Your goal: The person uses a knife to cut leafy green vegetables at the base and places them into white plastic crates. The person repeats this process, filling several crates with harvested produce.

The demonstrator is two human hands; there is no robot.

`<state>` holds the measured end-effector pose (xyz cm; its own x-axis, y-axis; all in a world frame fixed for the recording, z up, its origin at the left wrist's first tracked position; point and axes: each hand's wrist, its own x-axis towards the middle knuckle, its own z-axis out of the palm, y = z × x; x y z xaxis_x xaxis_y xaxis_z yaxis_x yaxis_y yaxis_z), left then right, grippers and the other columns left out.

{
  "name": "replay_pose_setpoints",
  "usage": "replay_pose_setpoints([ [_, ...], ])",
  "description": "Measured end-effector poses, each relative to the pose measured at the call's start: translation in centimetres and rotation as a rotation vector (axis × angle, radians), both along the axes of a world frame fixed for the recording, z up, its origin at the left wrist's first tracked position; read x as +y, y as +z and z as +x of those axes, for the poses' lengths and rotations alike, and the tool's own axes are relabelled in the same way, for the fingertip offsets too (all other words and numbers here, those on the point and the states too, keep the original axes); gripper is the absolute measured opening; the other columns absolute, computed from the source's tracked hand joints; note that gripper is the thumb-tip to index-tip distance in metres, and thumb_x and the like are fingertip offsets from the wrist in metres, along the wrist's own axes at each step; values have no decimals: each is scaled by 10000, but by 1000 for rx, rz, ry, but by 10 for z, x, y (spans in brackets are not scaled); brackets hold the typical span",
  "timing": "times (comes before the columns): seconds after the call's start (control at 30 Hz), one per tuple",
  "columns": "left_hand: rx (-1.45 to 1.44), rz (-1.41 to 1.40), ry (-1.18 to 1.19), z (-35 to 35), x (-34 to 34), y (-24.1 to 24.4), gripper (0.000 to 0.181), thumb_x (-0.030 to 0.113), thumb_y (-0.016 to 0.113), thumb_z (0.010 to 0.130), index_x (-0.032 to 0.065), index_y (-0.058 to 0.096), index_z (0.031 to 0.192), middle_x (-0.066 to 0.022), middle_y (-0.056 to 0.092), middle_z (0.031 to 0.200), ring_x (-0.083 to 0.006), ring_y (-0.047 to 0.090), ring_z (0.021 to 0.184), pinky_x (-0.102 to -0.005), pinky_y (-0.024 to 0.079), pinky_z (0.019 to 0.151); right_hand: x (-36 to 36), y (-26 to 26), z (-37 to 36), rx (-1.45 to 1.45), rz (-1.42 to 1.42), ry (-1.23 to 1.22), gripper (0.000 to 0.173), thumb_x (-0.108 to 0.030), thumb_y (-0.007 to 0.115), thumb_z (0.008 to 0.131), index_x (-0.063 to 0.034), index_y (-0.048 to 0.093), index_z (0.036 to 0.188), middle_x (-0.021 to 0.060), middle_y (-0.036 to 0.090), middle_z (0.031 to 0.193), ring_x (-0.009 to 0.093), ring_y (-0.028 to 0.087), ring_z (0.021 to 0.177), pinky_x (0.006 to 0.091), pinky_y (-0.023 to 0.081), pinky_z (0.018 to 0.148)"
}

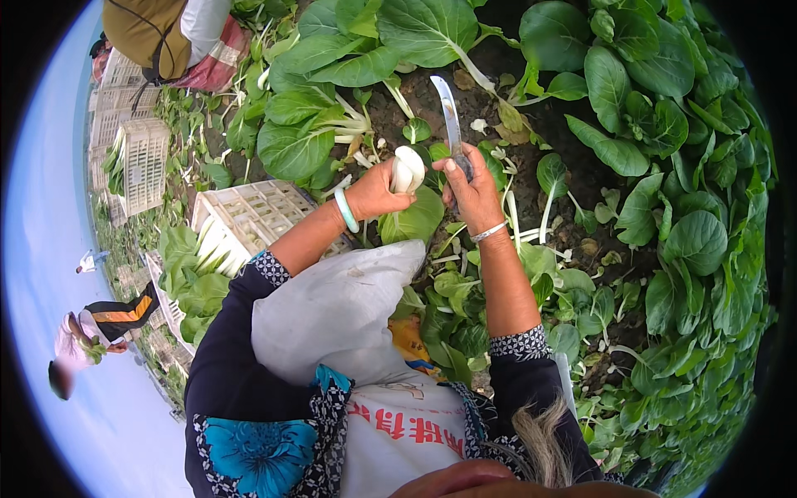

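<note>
My left hand (pixel 377 190) is closed around a bok choy (pixel 408 170), its white stalk base upward and its green leaves hanging below the fingers. Just to the right, my right hand (pixel 471 187) grips the dark handle of a knife with a slightly curved metal blade (pixel 448 109), which points away from me. Blade and bok choy are apart. Beneath both hands lie soil and loose, trimmed leaves (pixel 551 180). Cut bok choy (pixel 336 127) rests on the ground beyond my left hand.
A plastic crate (pixel 261 208) holding bok choy stands left of my left forearm. More crates (pixel 144 165) line the far left. Growing bok choy (pixel 694 243) fills the right side. One person (pixel 149 37) is at the upper left, another (pixel 81 336) stands at the left holding greens.
</note>
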<state>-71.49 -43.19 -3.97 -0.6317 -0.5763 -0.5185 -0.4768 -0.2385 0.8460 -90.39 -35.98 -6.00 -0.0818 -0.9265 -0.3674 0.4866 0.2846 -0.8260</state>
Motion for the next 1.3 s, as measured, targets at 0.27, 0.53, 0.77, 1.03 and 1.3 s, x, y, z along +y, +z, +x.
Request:
replay_pose_setpoints([
  [0.27,-16,-130,-47,15,-16,1,347,20,630,719,35,563,1059,-10,596,908,-91,552,825,-265,469,759,-4,4,5,532,-178,256,338,-217,565,906,-33,548,1189,173,648,903,329,628,803,373,496,765],
  [0.53,-441,-525,-377,33,-28,4,384,37,637,670,14,591,1050,-188,517,1227,-273,629,925,-349,495,834,-15,-52,29,767,-23,412,382,-264,481,939,-21,490,1234,270,637,893,442,604,860,493,471,763],
  [0.77,-1253,-684,-620,36,-90,-12,409,60,647,733,29,598,1139,-239,20,1534,-298,650,993,-377,520,854,-65,-93,98,895,-47,518,414,-271,453,945,-78,441,1311,271,632,964,429,593,949,483,461,843],
  [1.03,-1321,-759,-548,74,-105,-44,349,67,602,789,34,607,1137,-216,135,1519,-308,666,922,-408,531,804,-89,-97,127,963,196,577,468,-297,450,941,-111,417,1369,253,622,1073,413,586,999,478,457,871],
  [1.3,-1294,-829,-486,86,-81,-52,335,48,593,792,-30,575,1118,-243,213,1468,-311,679,832,-390,554,734,-92,-113,134,900,193,614,446,-282,434,949,-113,417,1362,253,621,1081,419,581,1027,482,454,883],
])
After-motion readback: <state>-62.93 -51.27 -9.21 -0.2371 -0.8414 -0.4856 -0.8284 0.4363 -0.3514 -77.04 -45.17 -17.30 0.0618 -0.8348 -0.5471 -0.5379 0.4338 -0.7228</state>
